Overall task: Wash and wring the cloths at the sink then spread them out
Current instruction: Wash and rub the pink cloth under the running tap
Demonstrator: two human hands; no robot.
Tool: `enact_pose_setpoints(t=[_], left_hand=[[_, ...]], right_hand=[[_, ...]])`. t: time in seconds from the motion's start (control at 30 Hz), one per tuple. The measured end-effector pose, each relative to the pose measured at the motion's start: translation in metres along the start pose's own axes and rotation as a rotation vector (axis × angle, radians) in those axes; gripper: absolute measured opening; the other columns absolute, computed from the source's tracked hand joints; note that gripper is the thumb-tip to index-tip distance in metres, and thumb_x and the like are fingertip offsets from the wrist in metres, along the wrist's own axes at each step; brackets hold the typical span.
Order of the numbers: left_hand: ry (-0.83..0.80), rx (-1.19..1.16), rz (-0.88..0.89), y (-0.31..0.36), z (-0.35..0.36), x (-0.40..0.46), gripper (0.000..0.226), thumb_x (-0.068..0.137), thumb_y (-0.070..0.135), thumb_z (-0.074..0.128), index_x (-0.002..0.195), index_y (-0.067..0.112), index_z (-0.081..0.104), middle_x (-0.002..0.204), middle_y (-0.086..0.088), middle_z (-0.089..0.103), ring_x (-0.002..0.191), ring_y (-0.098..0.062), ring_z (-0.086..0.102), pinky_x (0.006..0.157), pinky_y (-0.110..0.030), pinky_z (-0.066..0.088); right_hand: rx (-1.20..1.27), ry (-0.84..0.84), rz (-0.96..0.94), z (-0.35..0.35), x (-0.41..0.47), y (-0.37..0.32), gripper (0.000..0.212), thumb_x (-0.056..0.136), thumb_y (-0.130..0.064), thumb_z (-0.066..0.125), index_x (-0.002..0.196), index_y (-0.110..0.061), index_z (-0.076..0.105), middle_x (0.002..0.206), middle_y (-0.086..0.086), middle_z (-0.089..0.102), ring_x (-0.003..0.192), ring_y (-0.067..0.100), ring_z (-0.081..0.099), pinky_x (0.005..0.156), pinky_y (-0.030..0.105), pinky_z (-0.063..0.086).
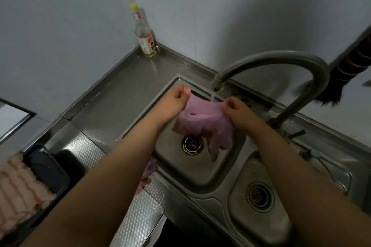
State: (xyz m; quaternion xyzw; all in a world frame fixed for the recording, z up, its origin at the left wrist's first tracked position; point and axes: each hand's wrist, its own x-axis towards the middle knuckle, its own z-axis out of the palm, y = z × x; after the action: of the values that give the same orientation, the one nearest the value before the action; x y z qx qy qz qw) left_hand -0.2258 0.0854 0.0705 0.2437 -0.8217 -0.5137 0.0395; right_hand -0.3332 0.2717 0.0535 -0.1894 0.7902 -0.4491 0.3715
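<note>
Rinsing step: left hand (174,100) and right hand (235,107) pinching purple cloth (202,124) under faucet (216,83) stream. Next, likely: rubbing, wringing over sink (202,174).

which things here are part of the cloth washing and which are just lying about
In use: purple cloth, left hand, right hand, faucet, large basin.
Lying about: bottle, brush, striped cloth, small basin.
</note>
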Motion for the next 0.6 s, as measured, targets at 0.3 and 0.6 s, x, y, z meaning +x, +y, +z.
enact_pose_setpoints(t=[0.3, 0.6], left_hand=[[0.064, -0.970, -0.634, 0.045, 0.070, -0.008, 0.027, 0.104, 0.017, 0.039, 0.097, 0.002, 0.060, 0.070, -0.010, 0.060, 0.057, -0.016, 0.062, 0.049, -0.022, 0.053], [0.146, -1.021, -0.747, 0.040, 0.079, 0.004, 0.027, 0.102, 0.024, 0.046, 0.089, 0.006, 0.063, 0.068, -0.005, 0.063, 0.064, -0.014, 0.064, 0.060, -0.023, 0.054]], right_hand=[[0.025, 0.360, -0.037, 0.051, 0.010, -0.039, 0.027, 0.099, -0.025, 0.045, 0.086, -0.008, 0.061, 0.081, 0.007, 0.063, 0.078, 0.018, 0.063, 0.058, 0.019, 0.038], [-0.144, 0.445, -0.011, 0.051, 0.027, -0.039, 0.029, 0.096, -0.021, 0.043, 0.086, -0.003, 0.064, 0.082, 0.012, 0.066, 0.079, 0.025, 0.064, 0.069, 0.033, 0.049]])
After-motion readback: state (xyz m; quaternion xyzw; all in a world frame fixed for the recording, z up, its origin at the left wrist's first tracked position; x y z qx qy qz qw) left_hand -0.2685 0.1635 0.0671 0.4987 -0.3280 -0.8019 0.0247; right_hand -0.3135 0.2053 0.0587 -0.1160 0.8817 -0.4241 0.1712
